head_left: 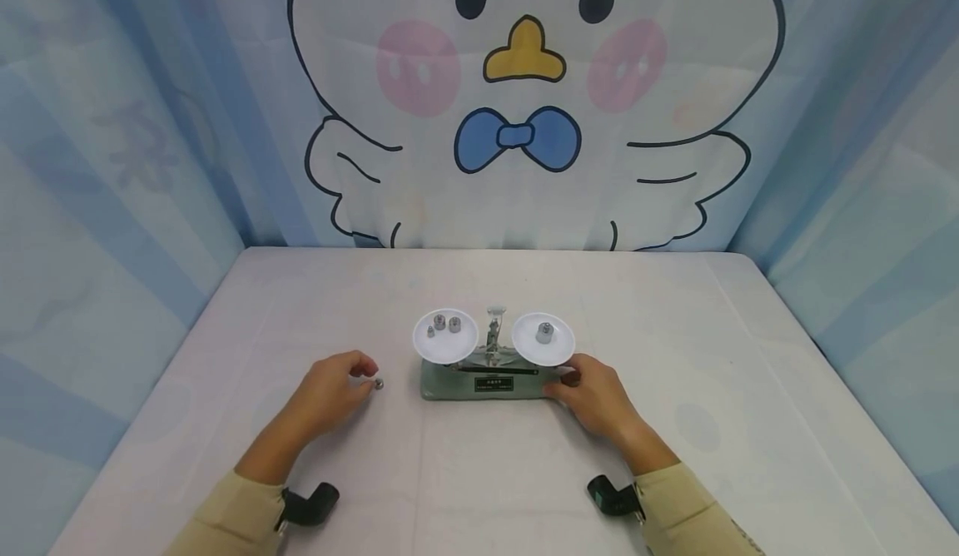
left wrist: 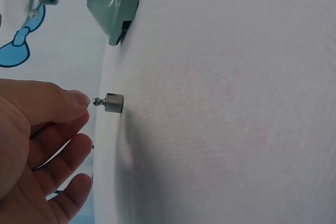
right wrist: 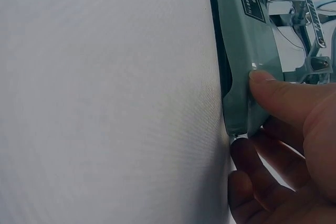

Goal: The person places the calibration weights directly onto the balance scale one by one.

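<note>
A balance scale (head_left: 489, 385) with a green base stands on the table. My right hand (head_left: 595, 394) grips the right end of its base, thumb (right wrist: 262, 77) on the front face and fingers curled round the end. To the left of the scale, a small metal weight (left wrist: 114, 103) with a knob stands upright on the table. My left hand (head_left: 333, 389) is beside it, with the thumb and index fingertips (left wrist: 79, 98) just short of the knob and the other fingers loosely bent. The left white pan (head_left: 445, 352) bears several small weights; the right pan (head_left: 528, 352) bears one larger weight (head_left: 545, 333).
A white cloth covers the table (head_left: 494, 489). Behind it hangs a curtain (head_left: 524, 206) with a cartoon face and blue bow tie, and patterned curtains (head_left: 97, 206) flank both sides. Each wrist carries a black camera mount (head_left: 313, 506).
</note>
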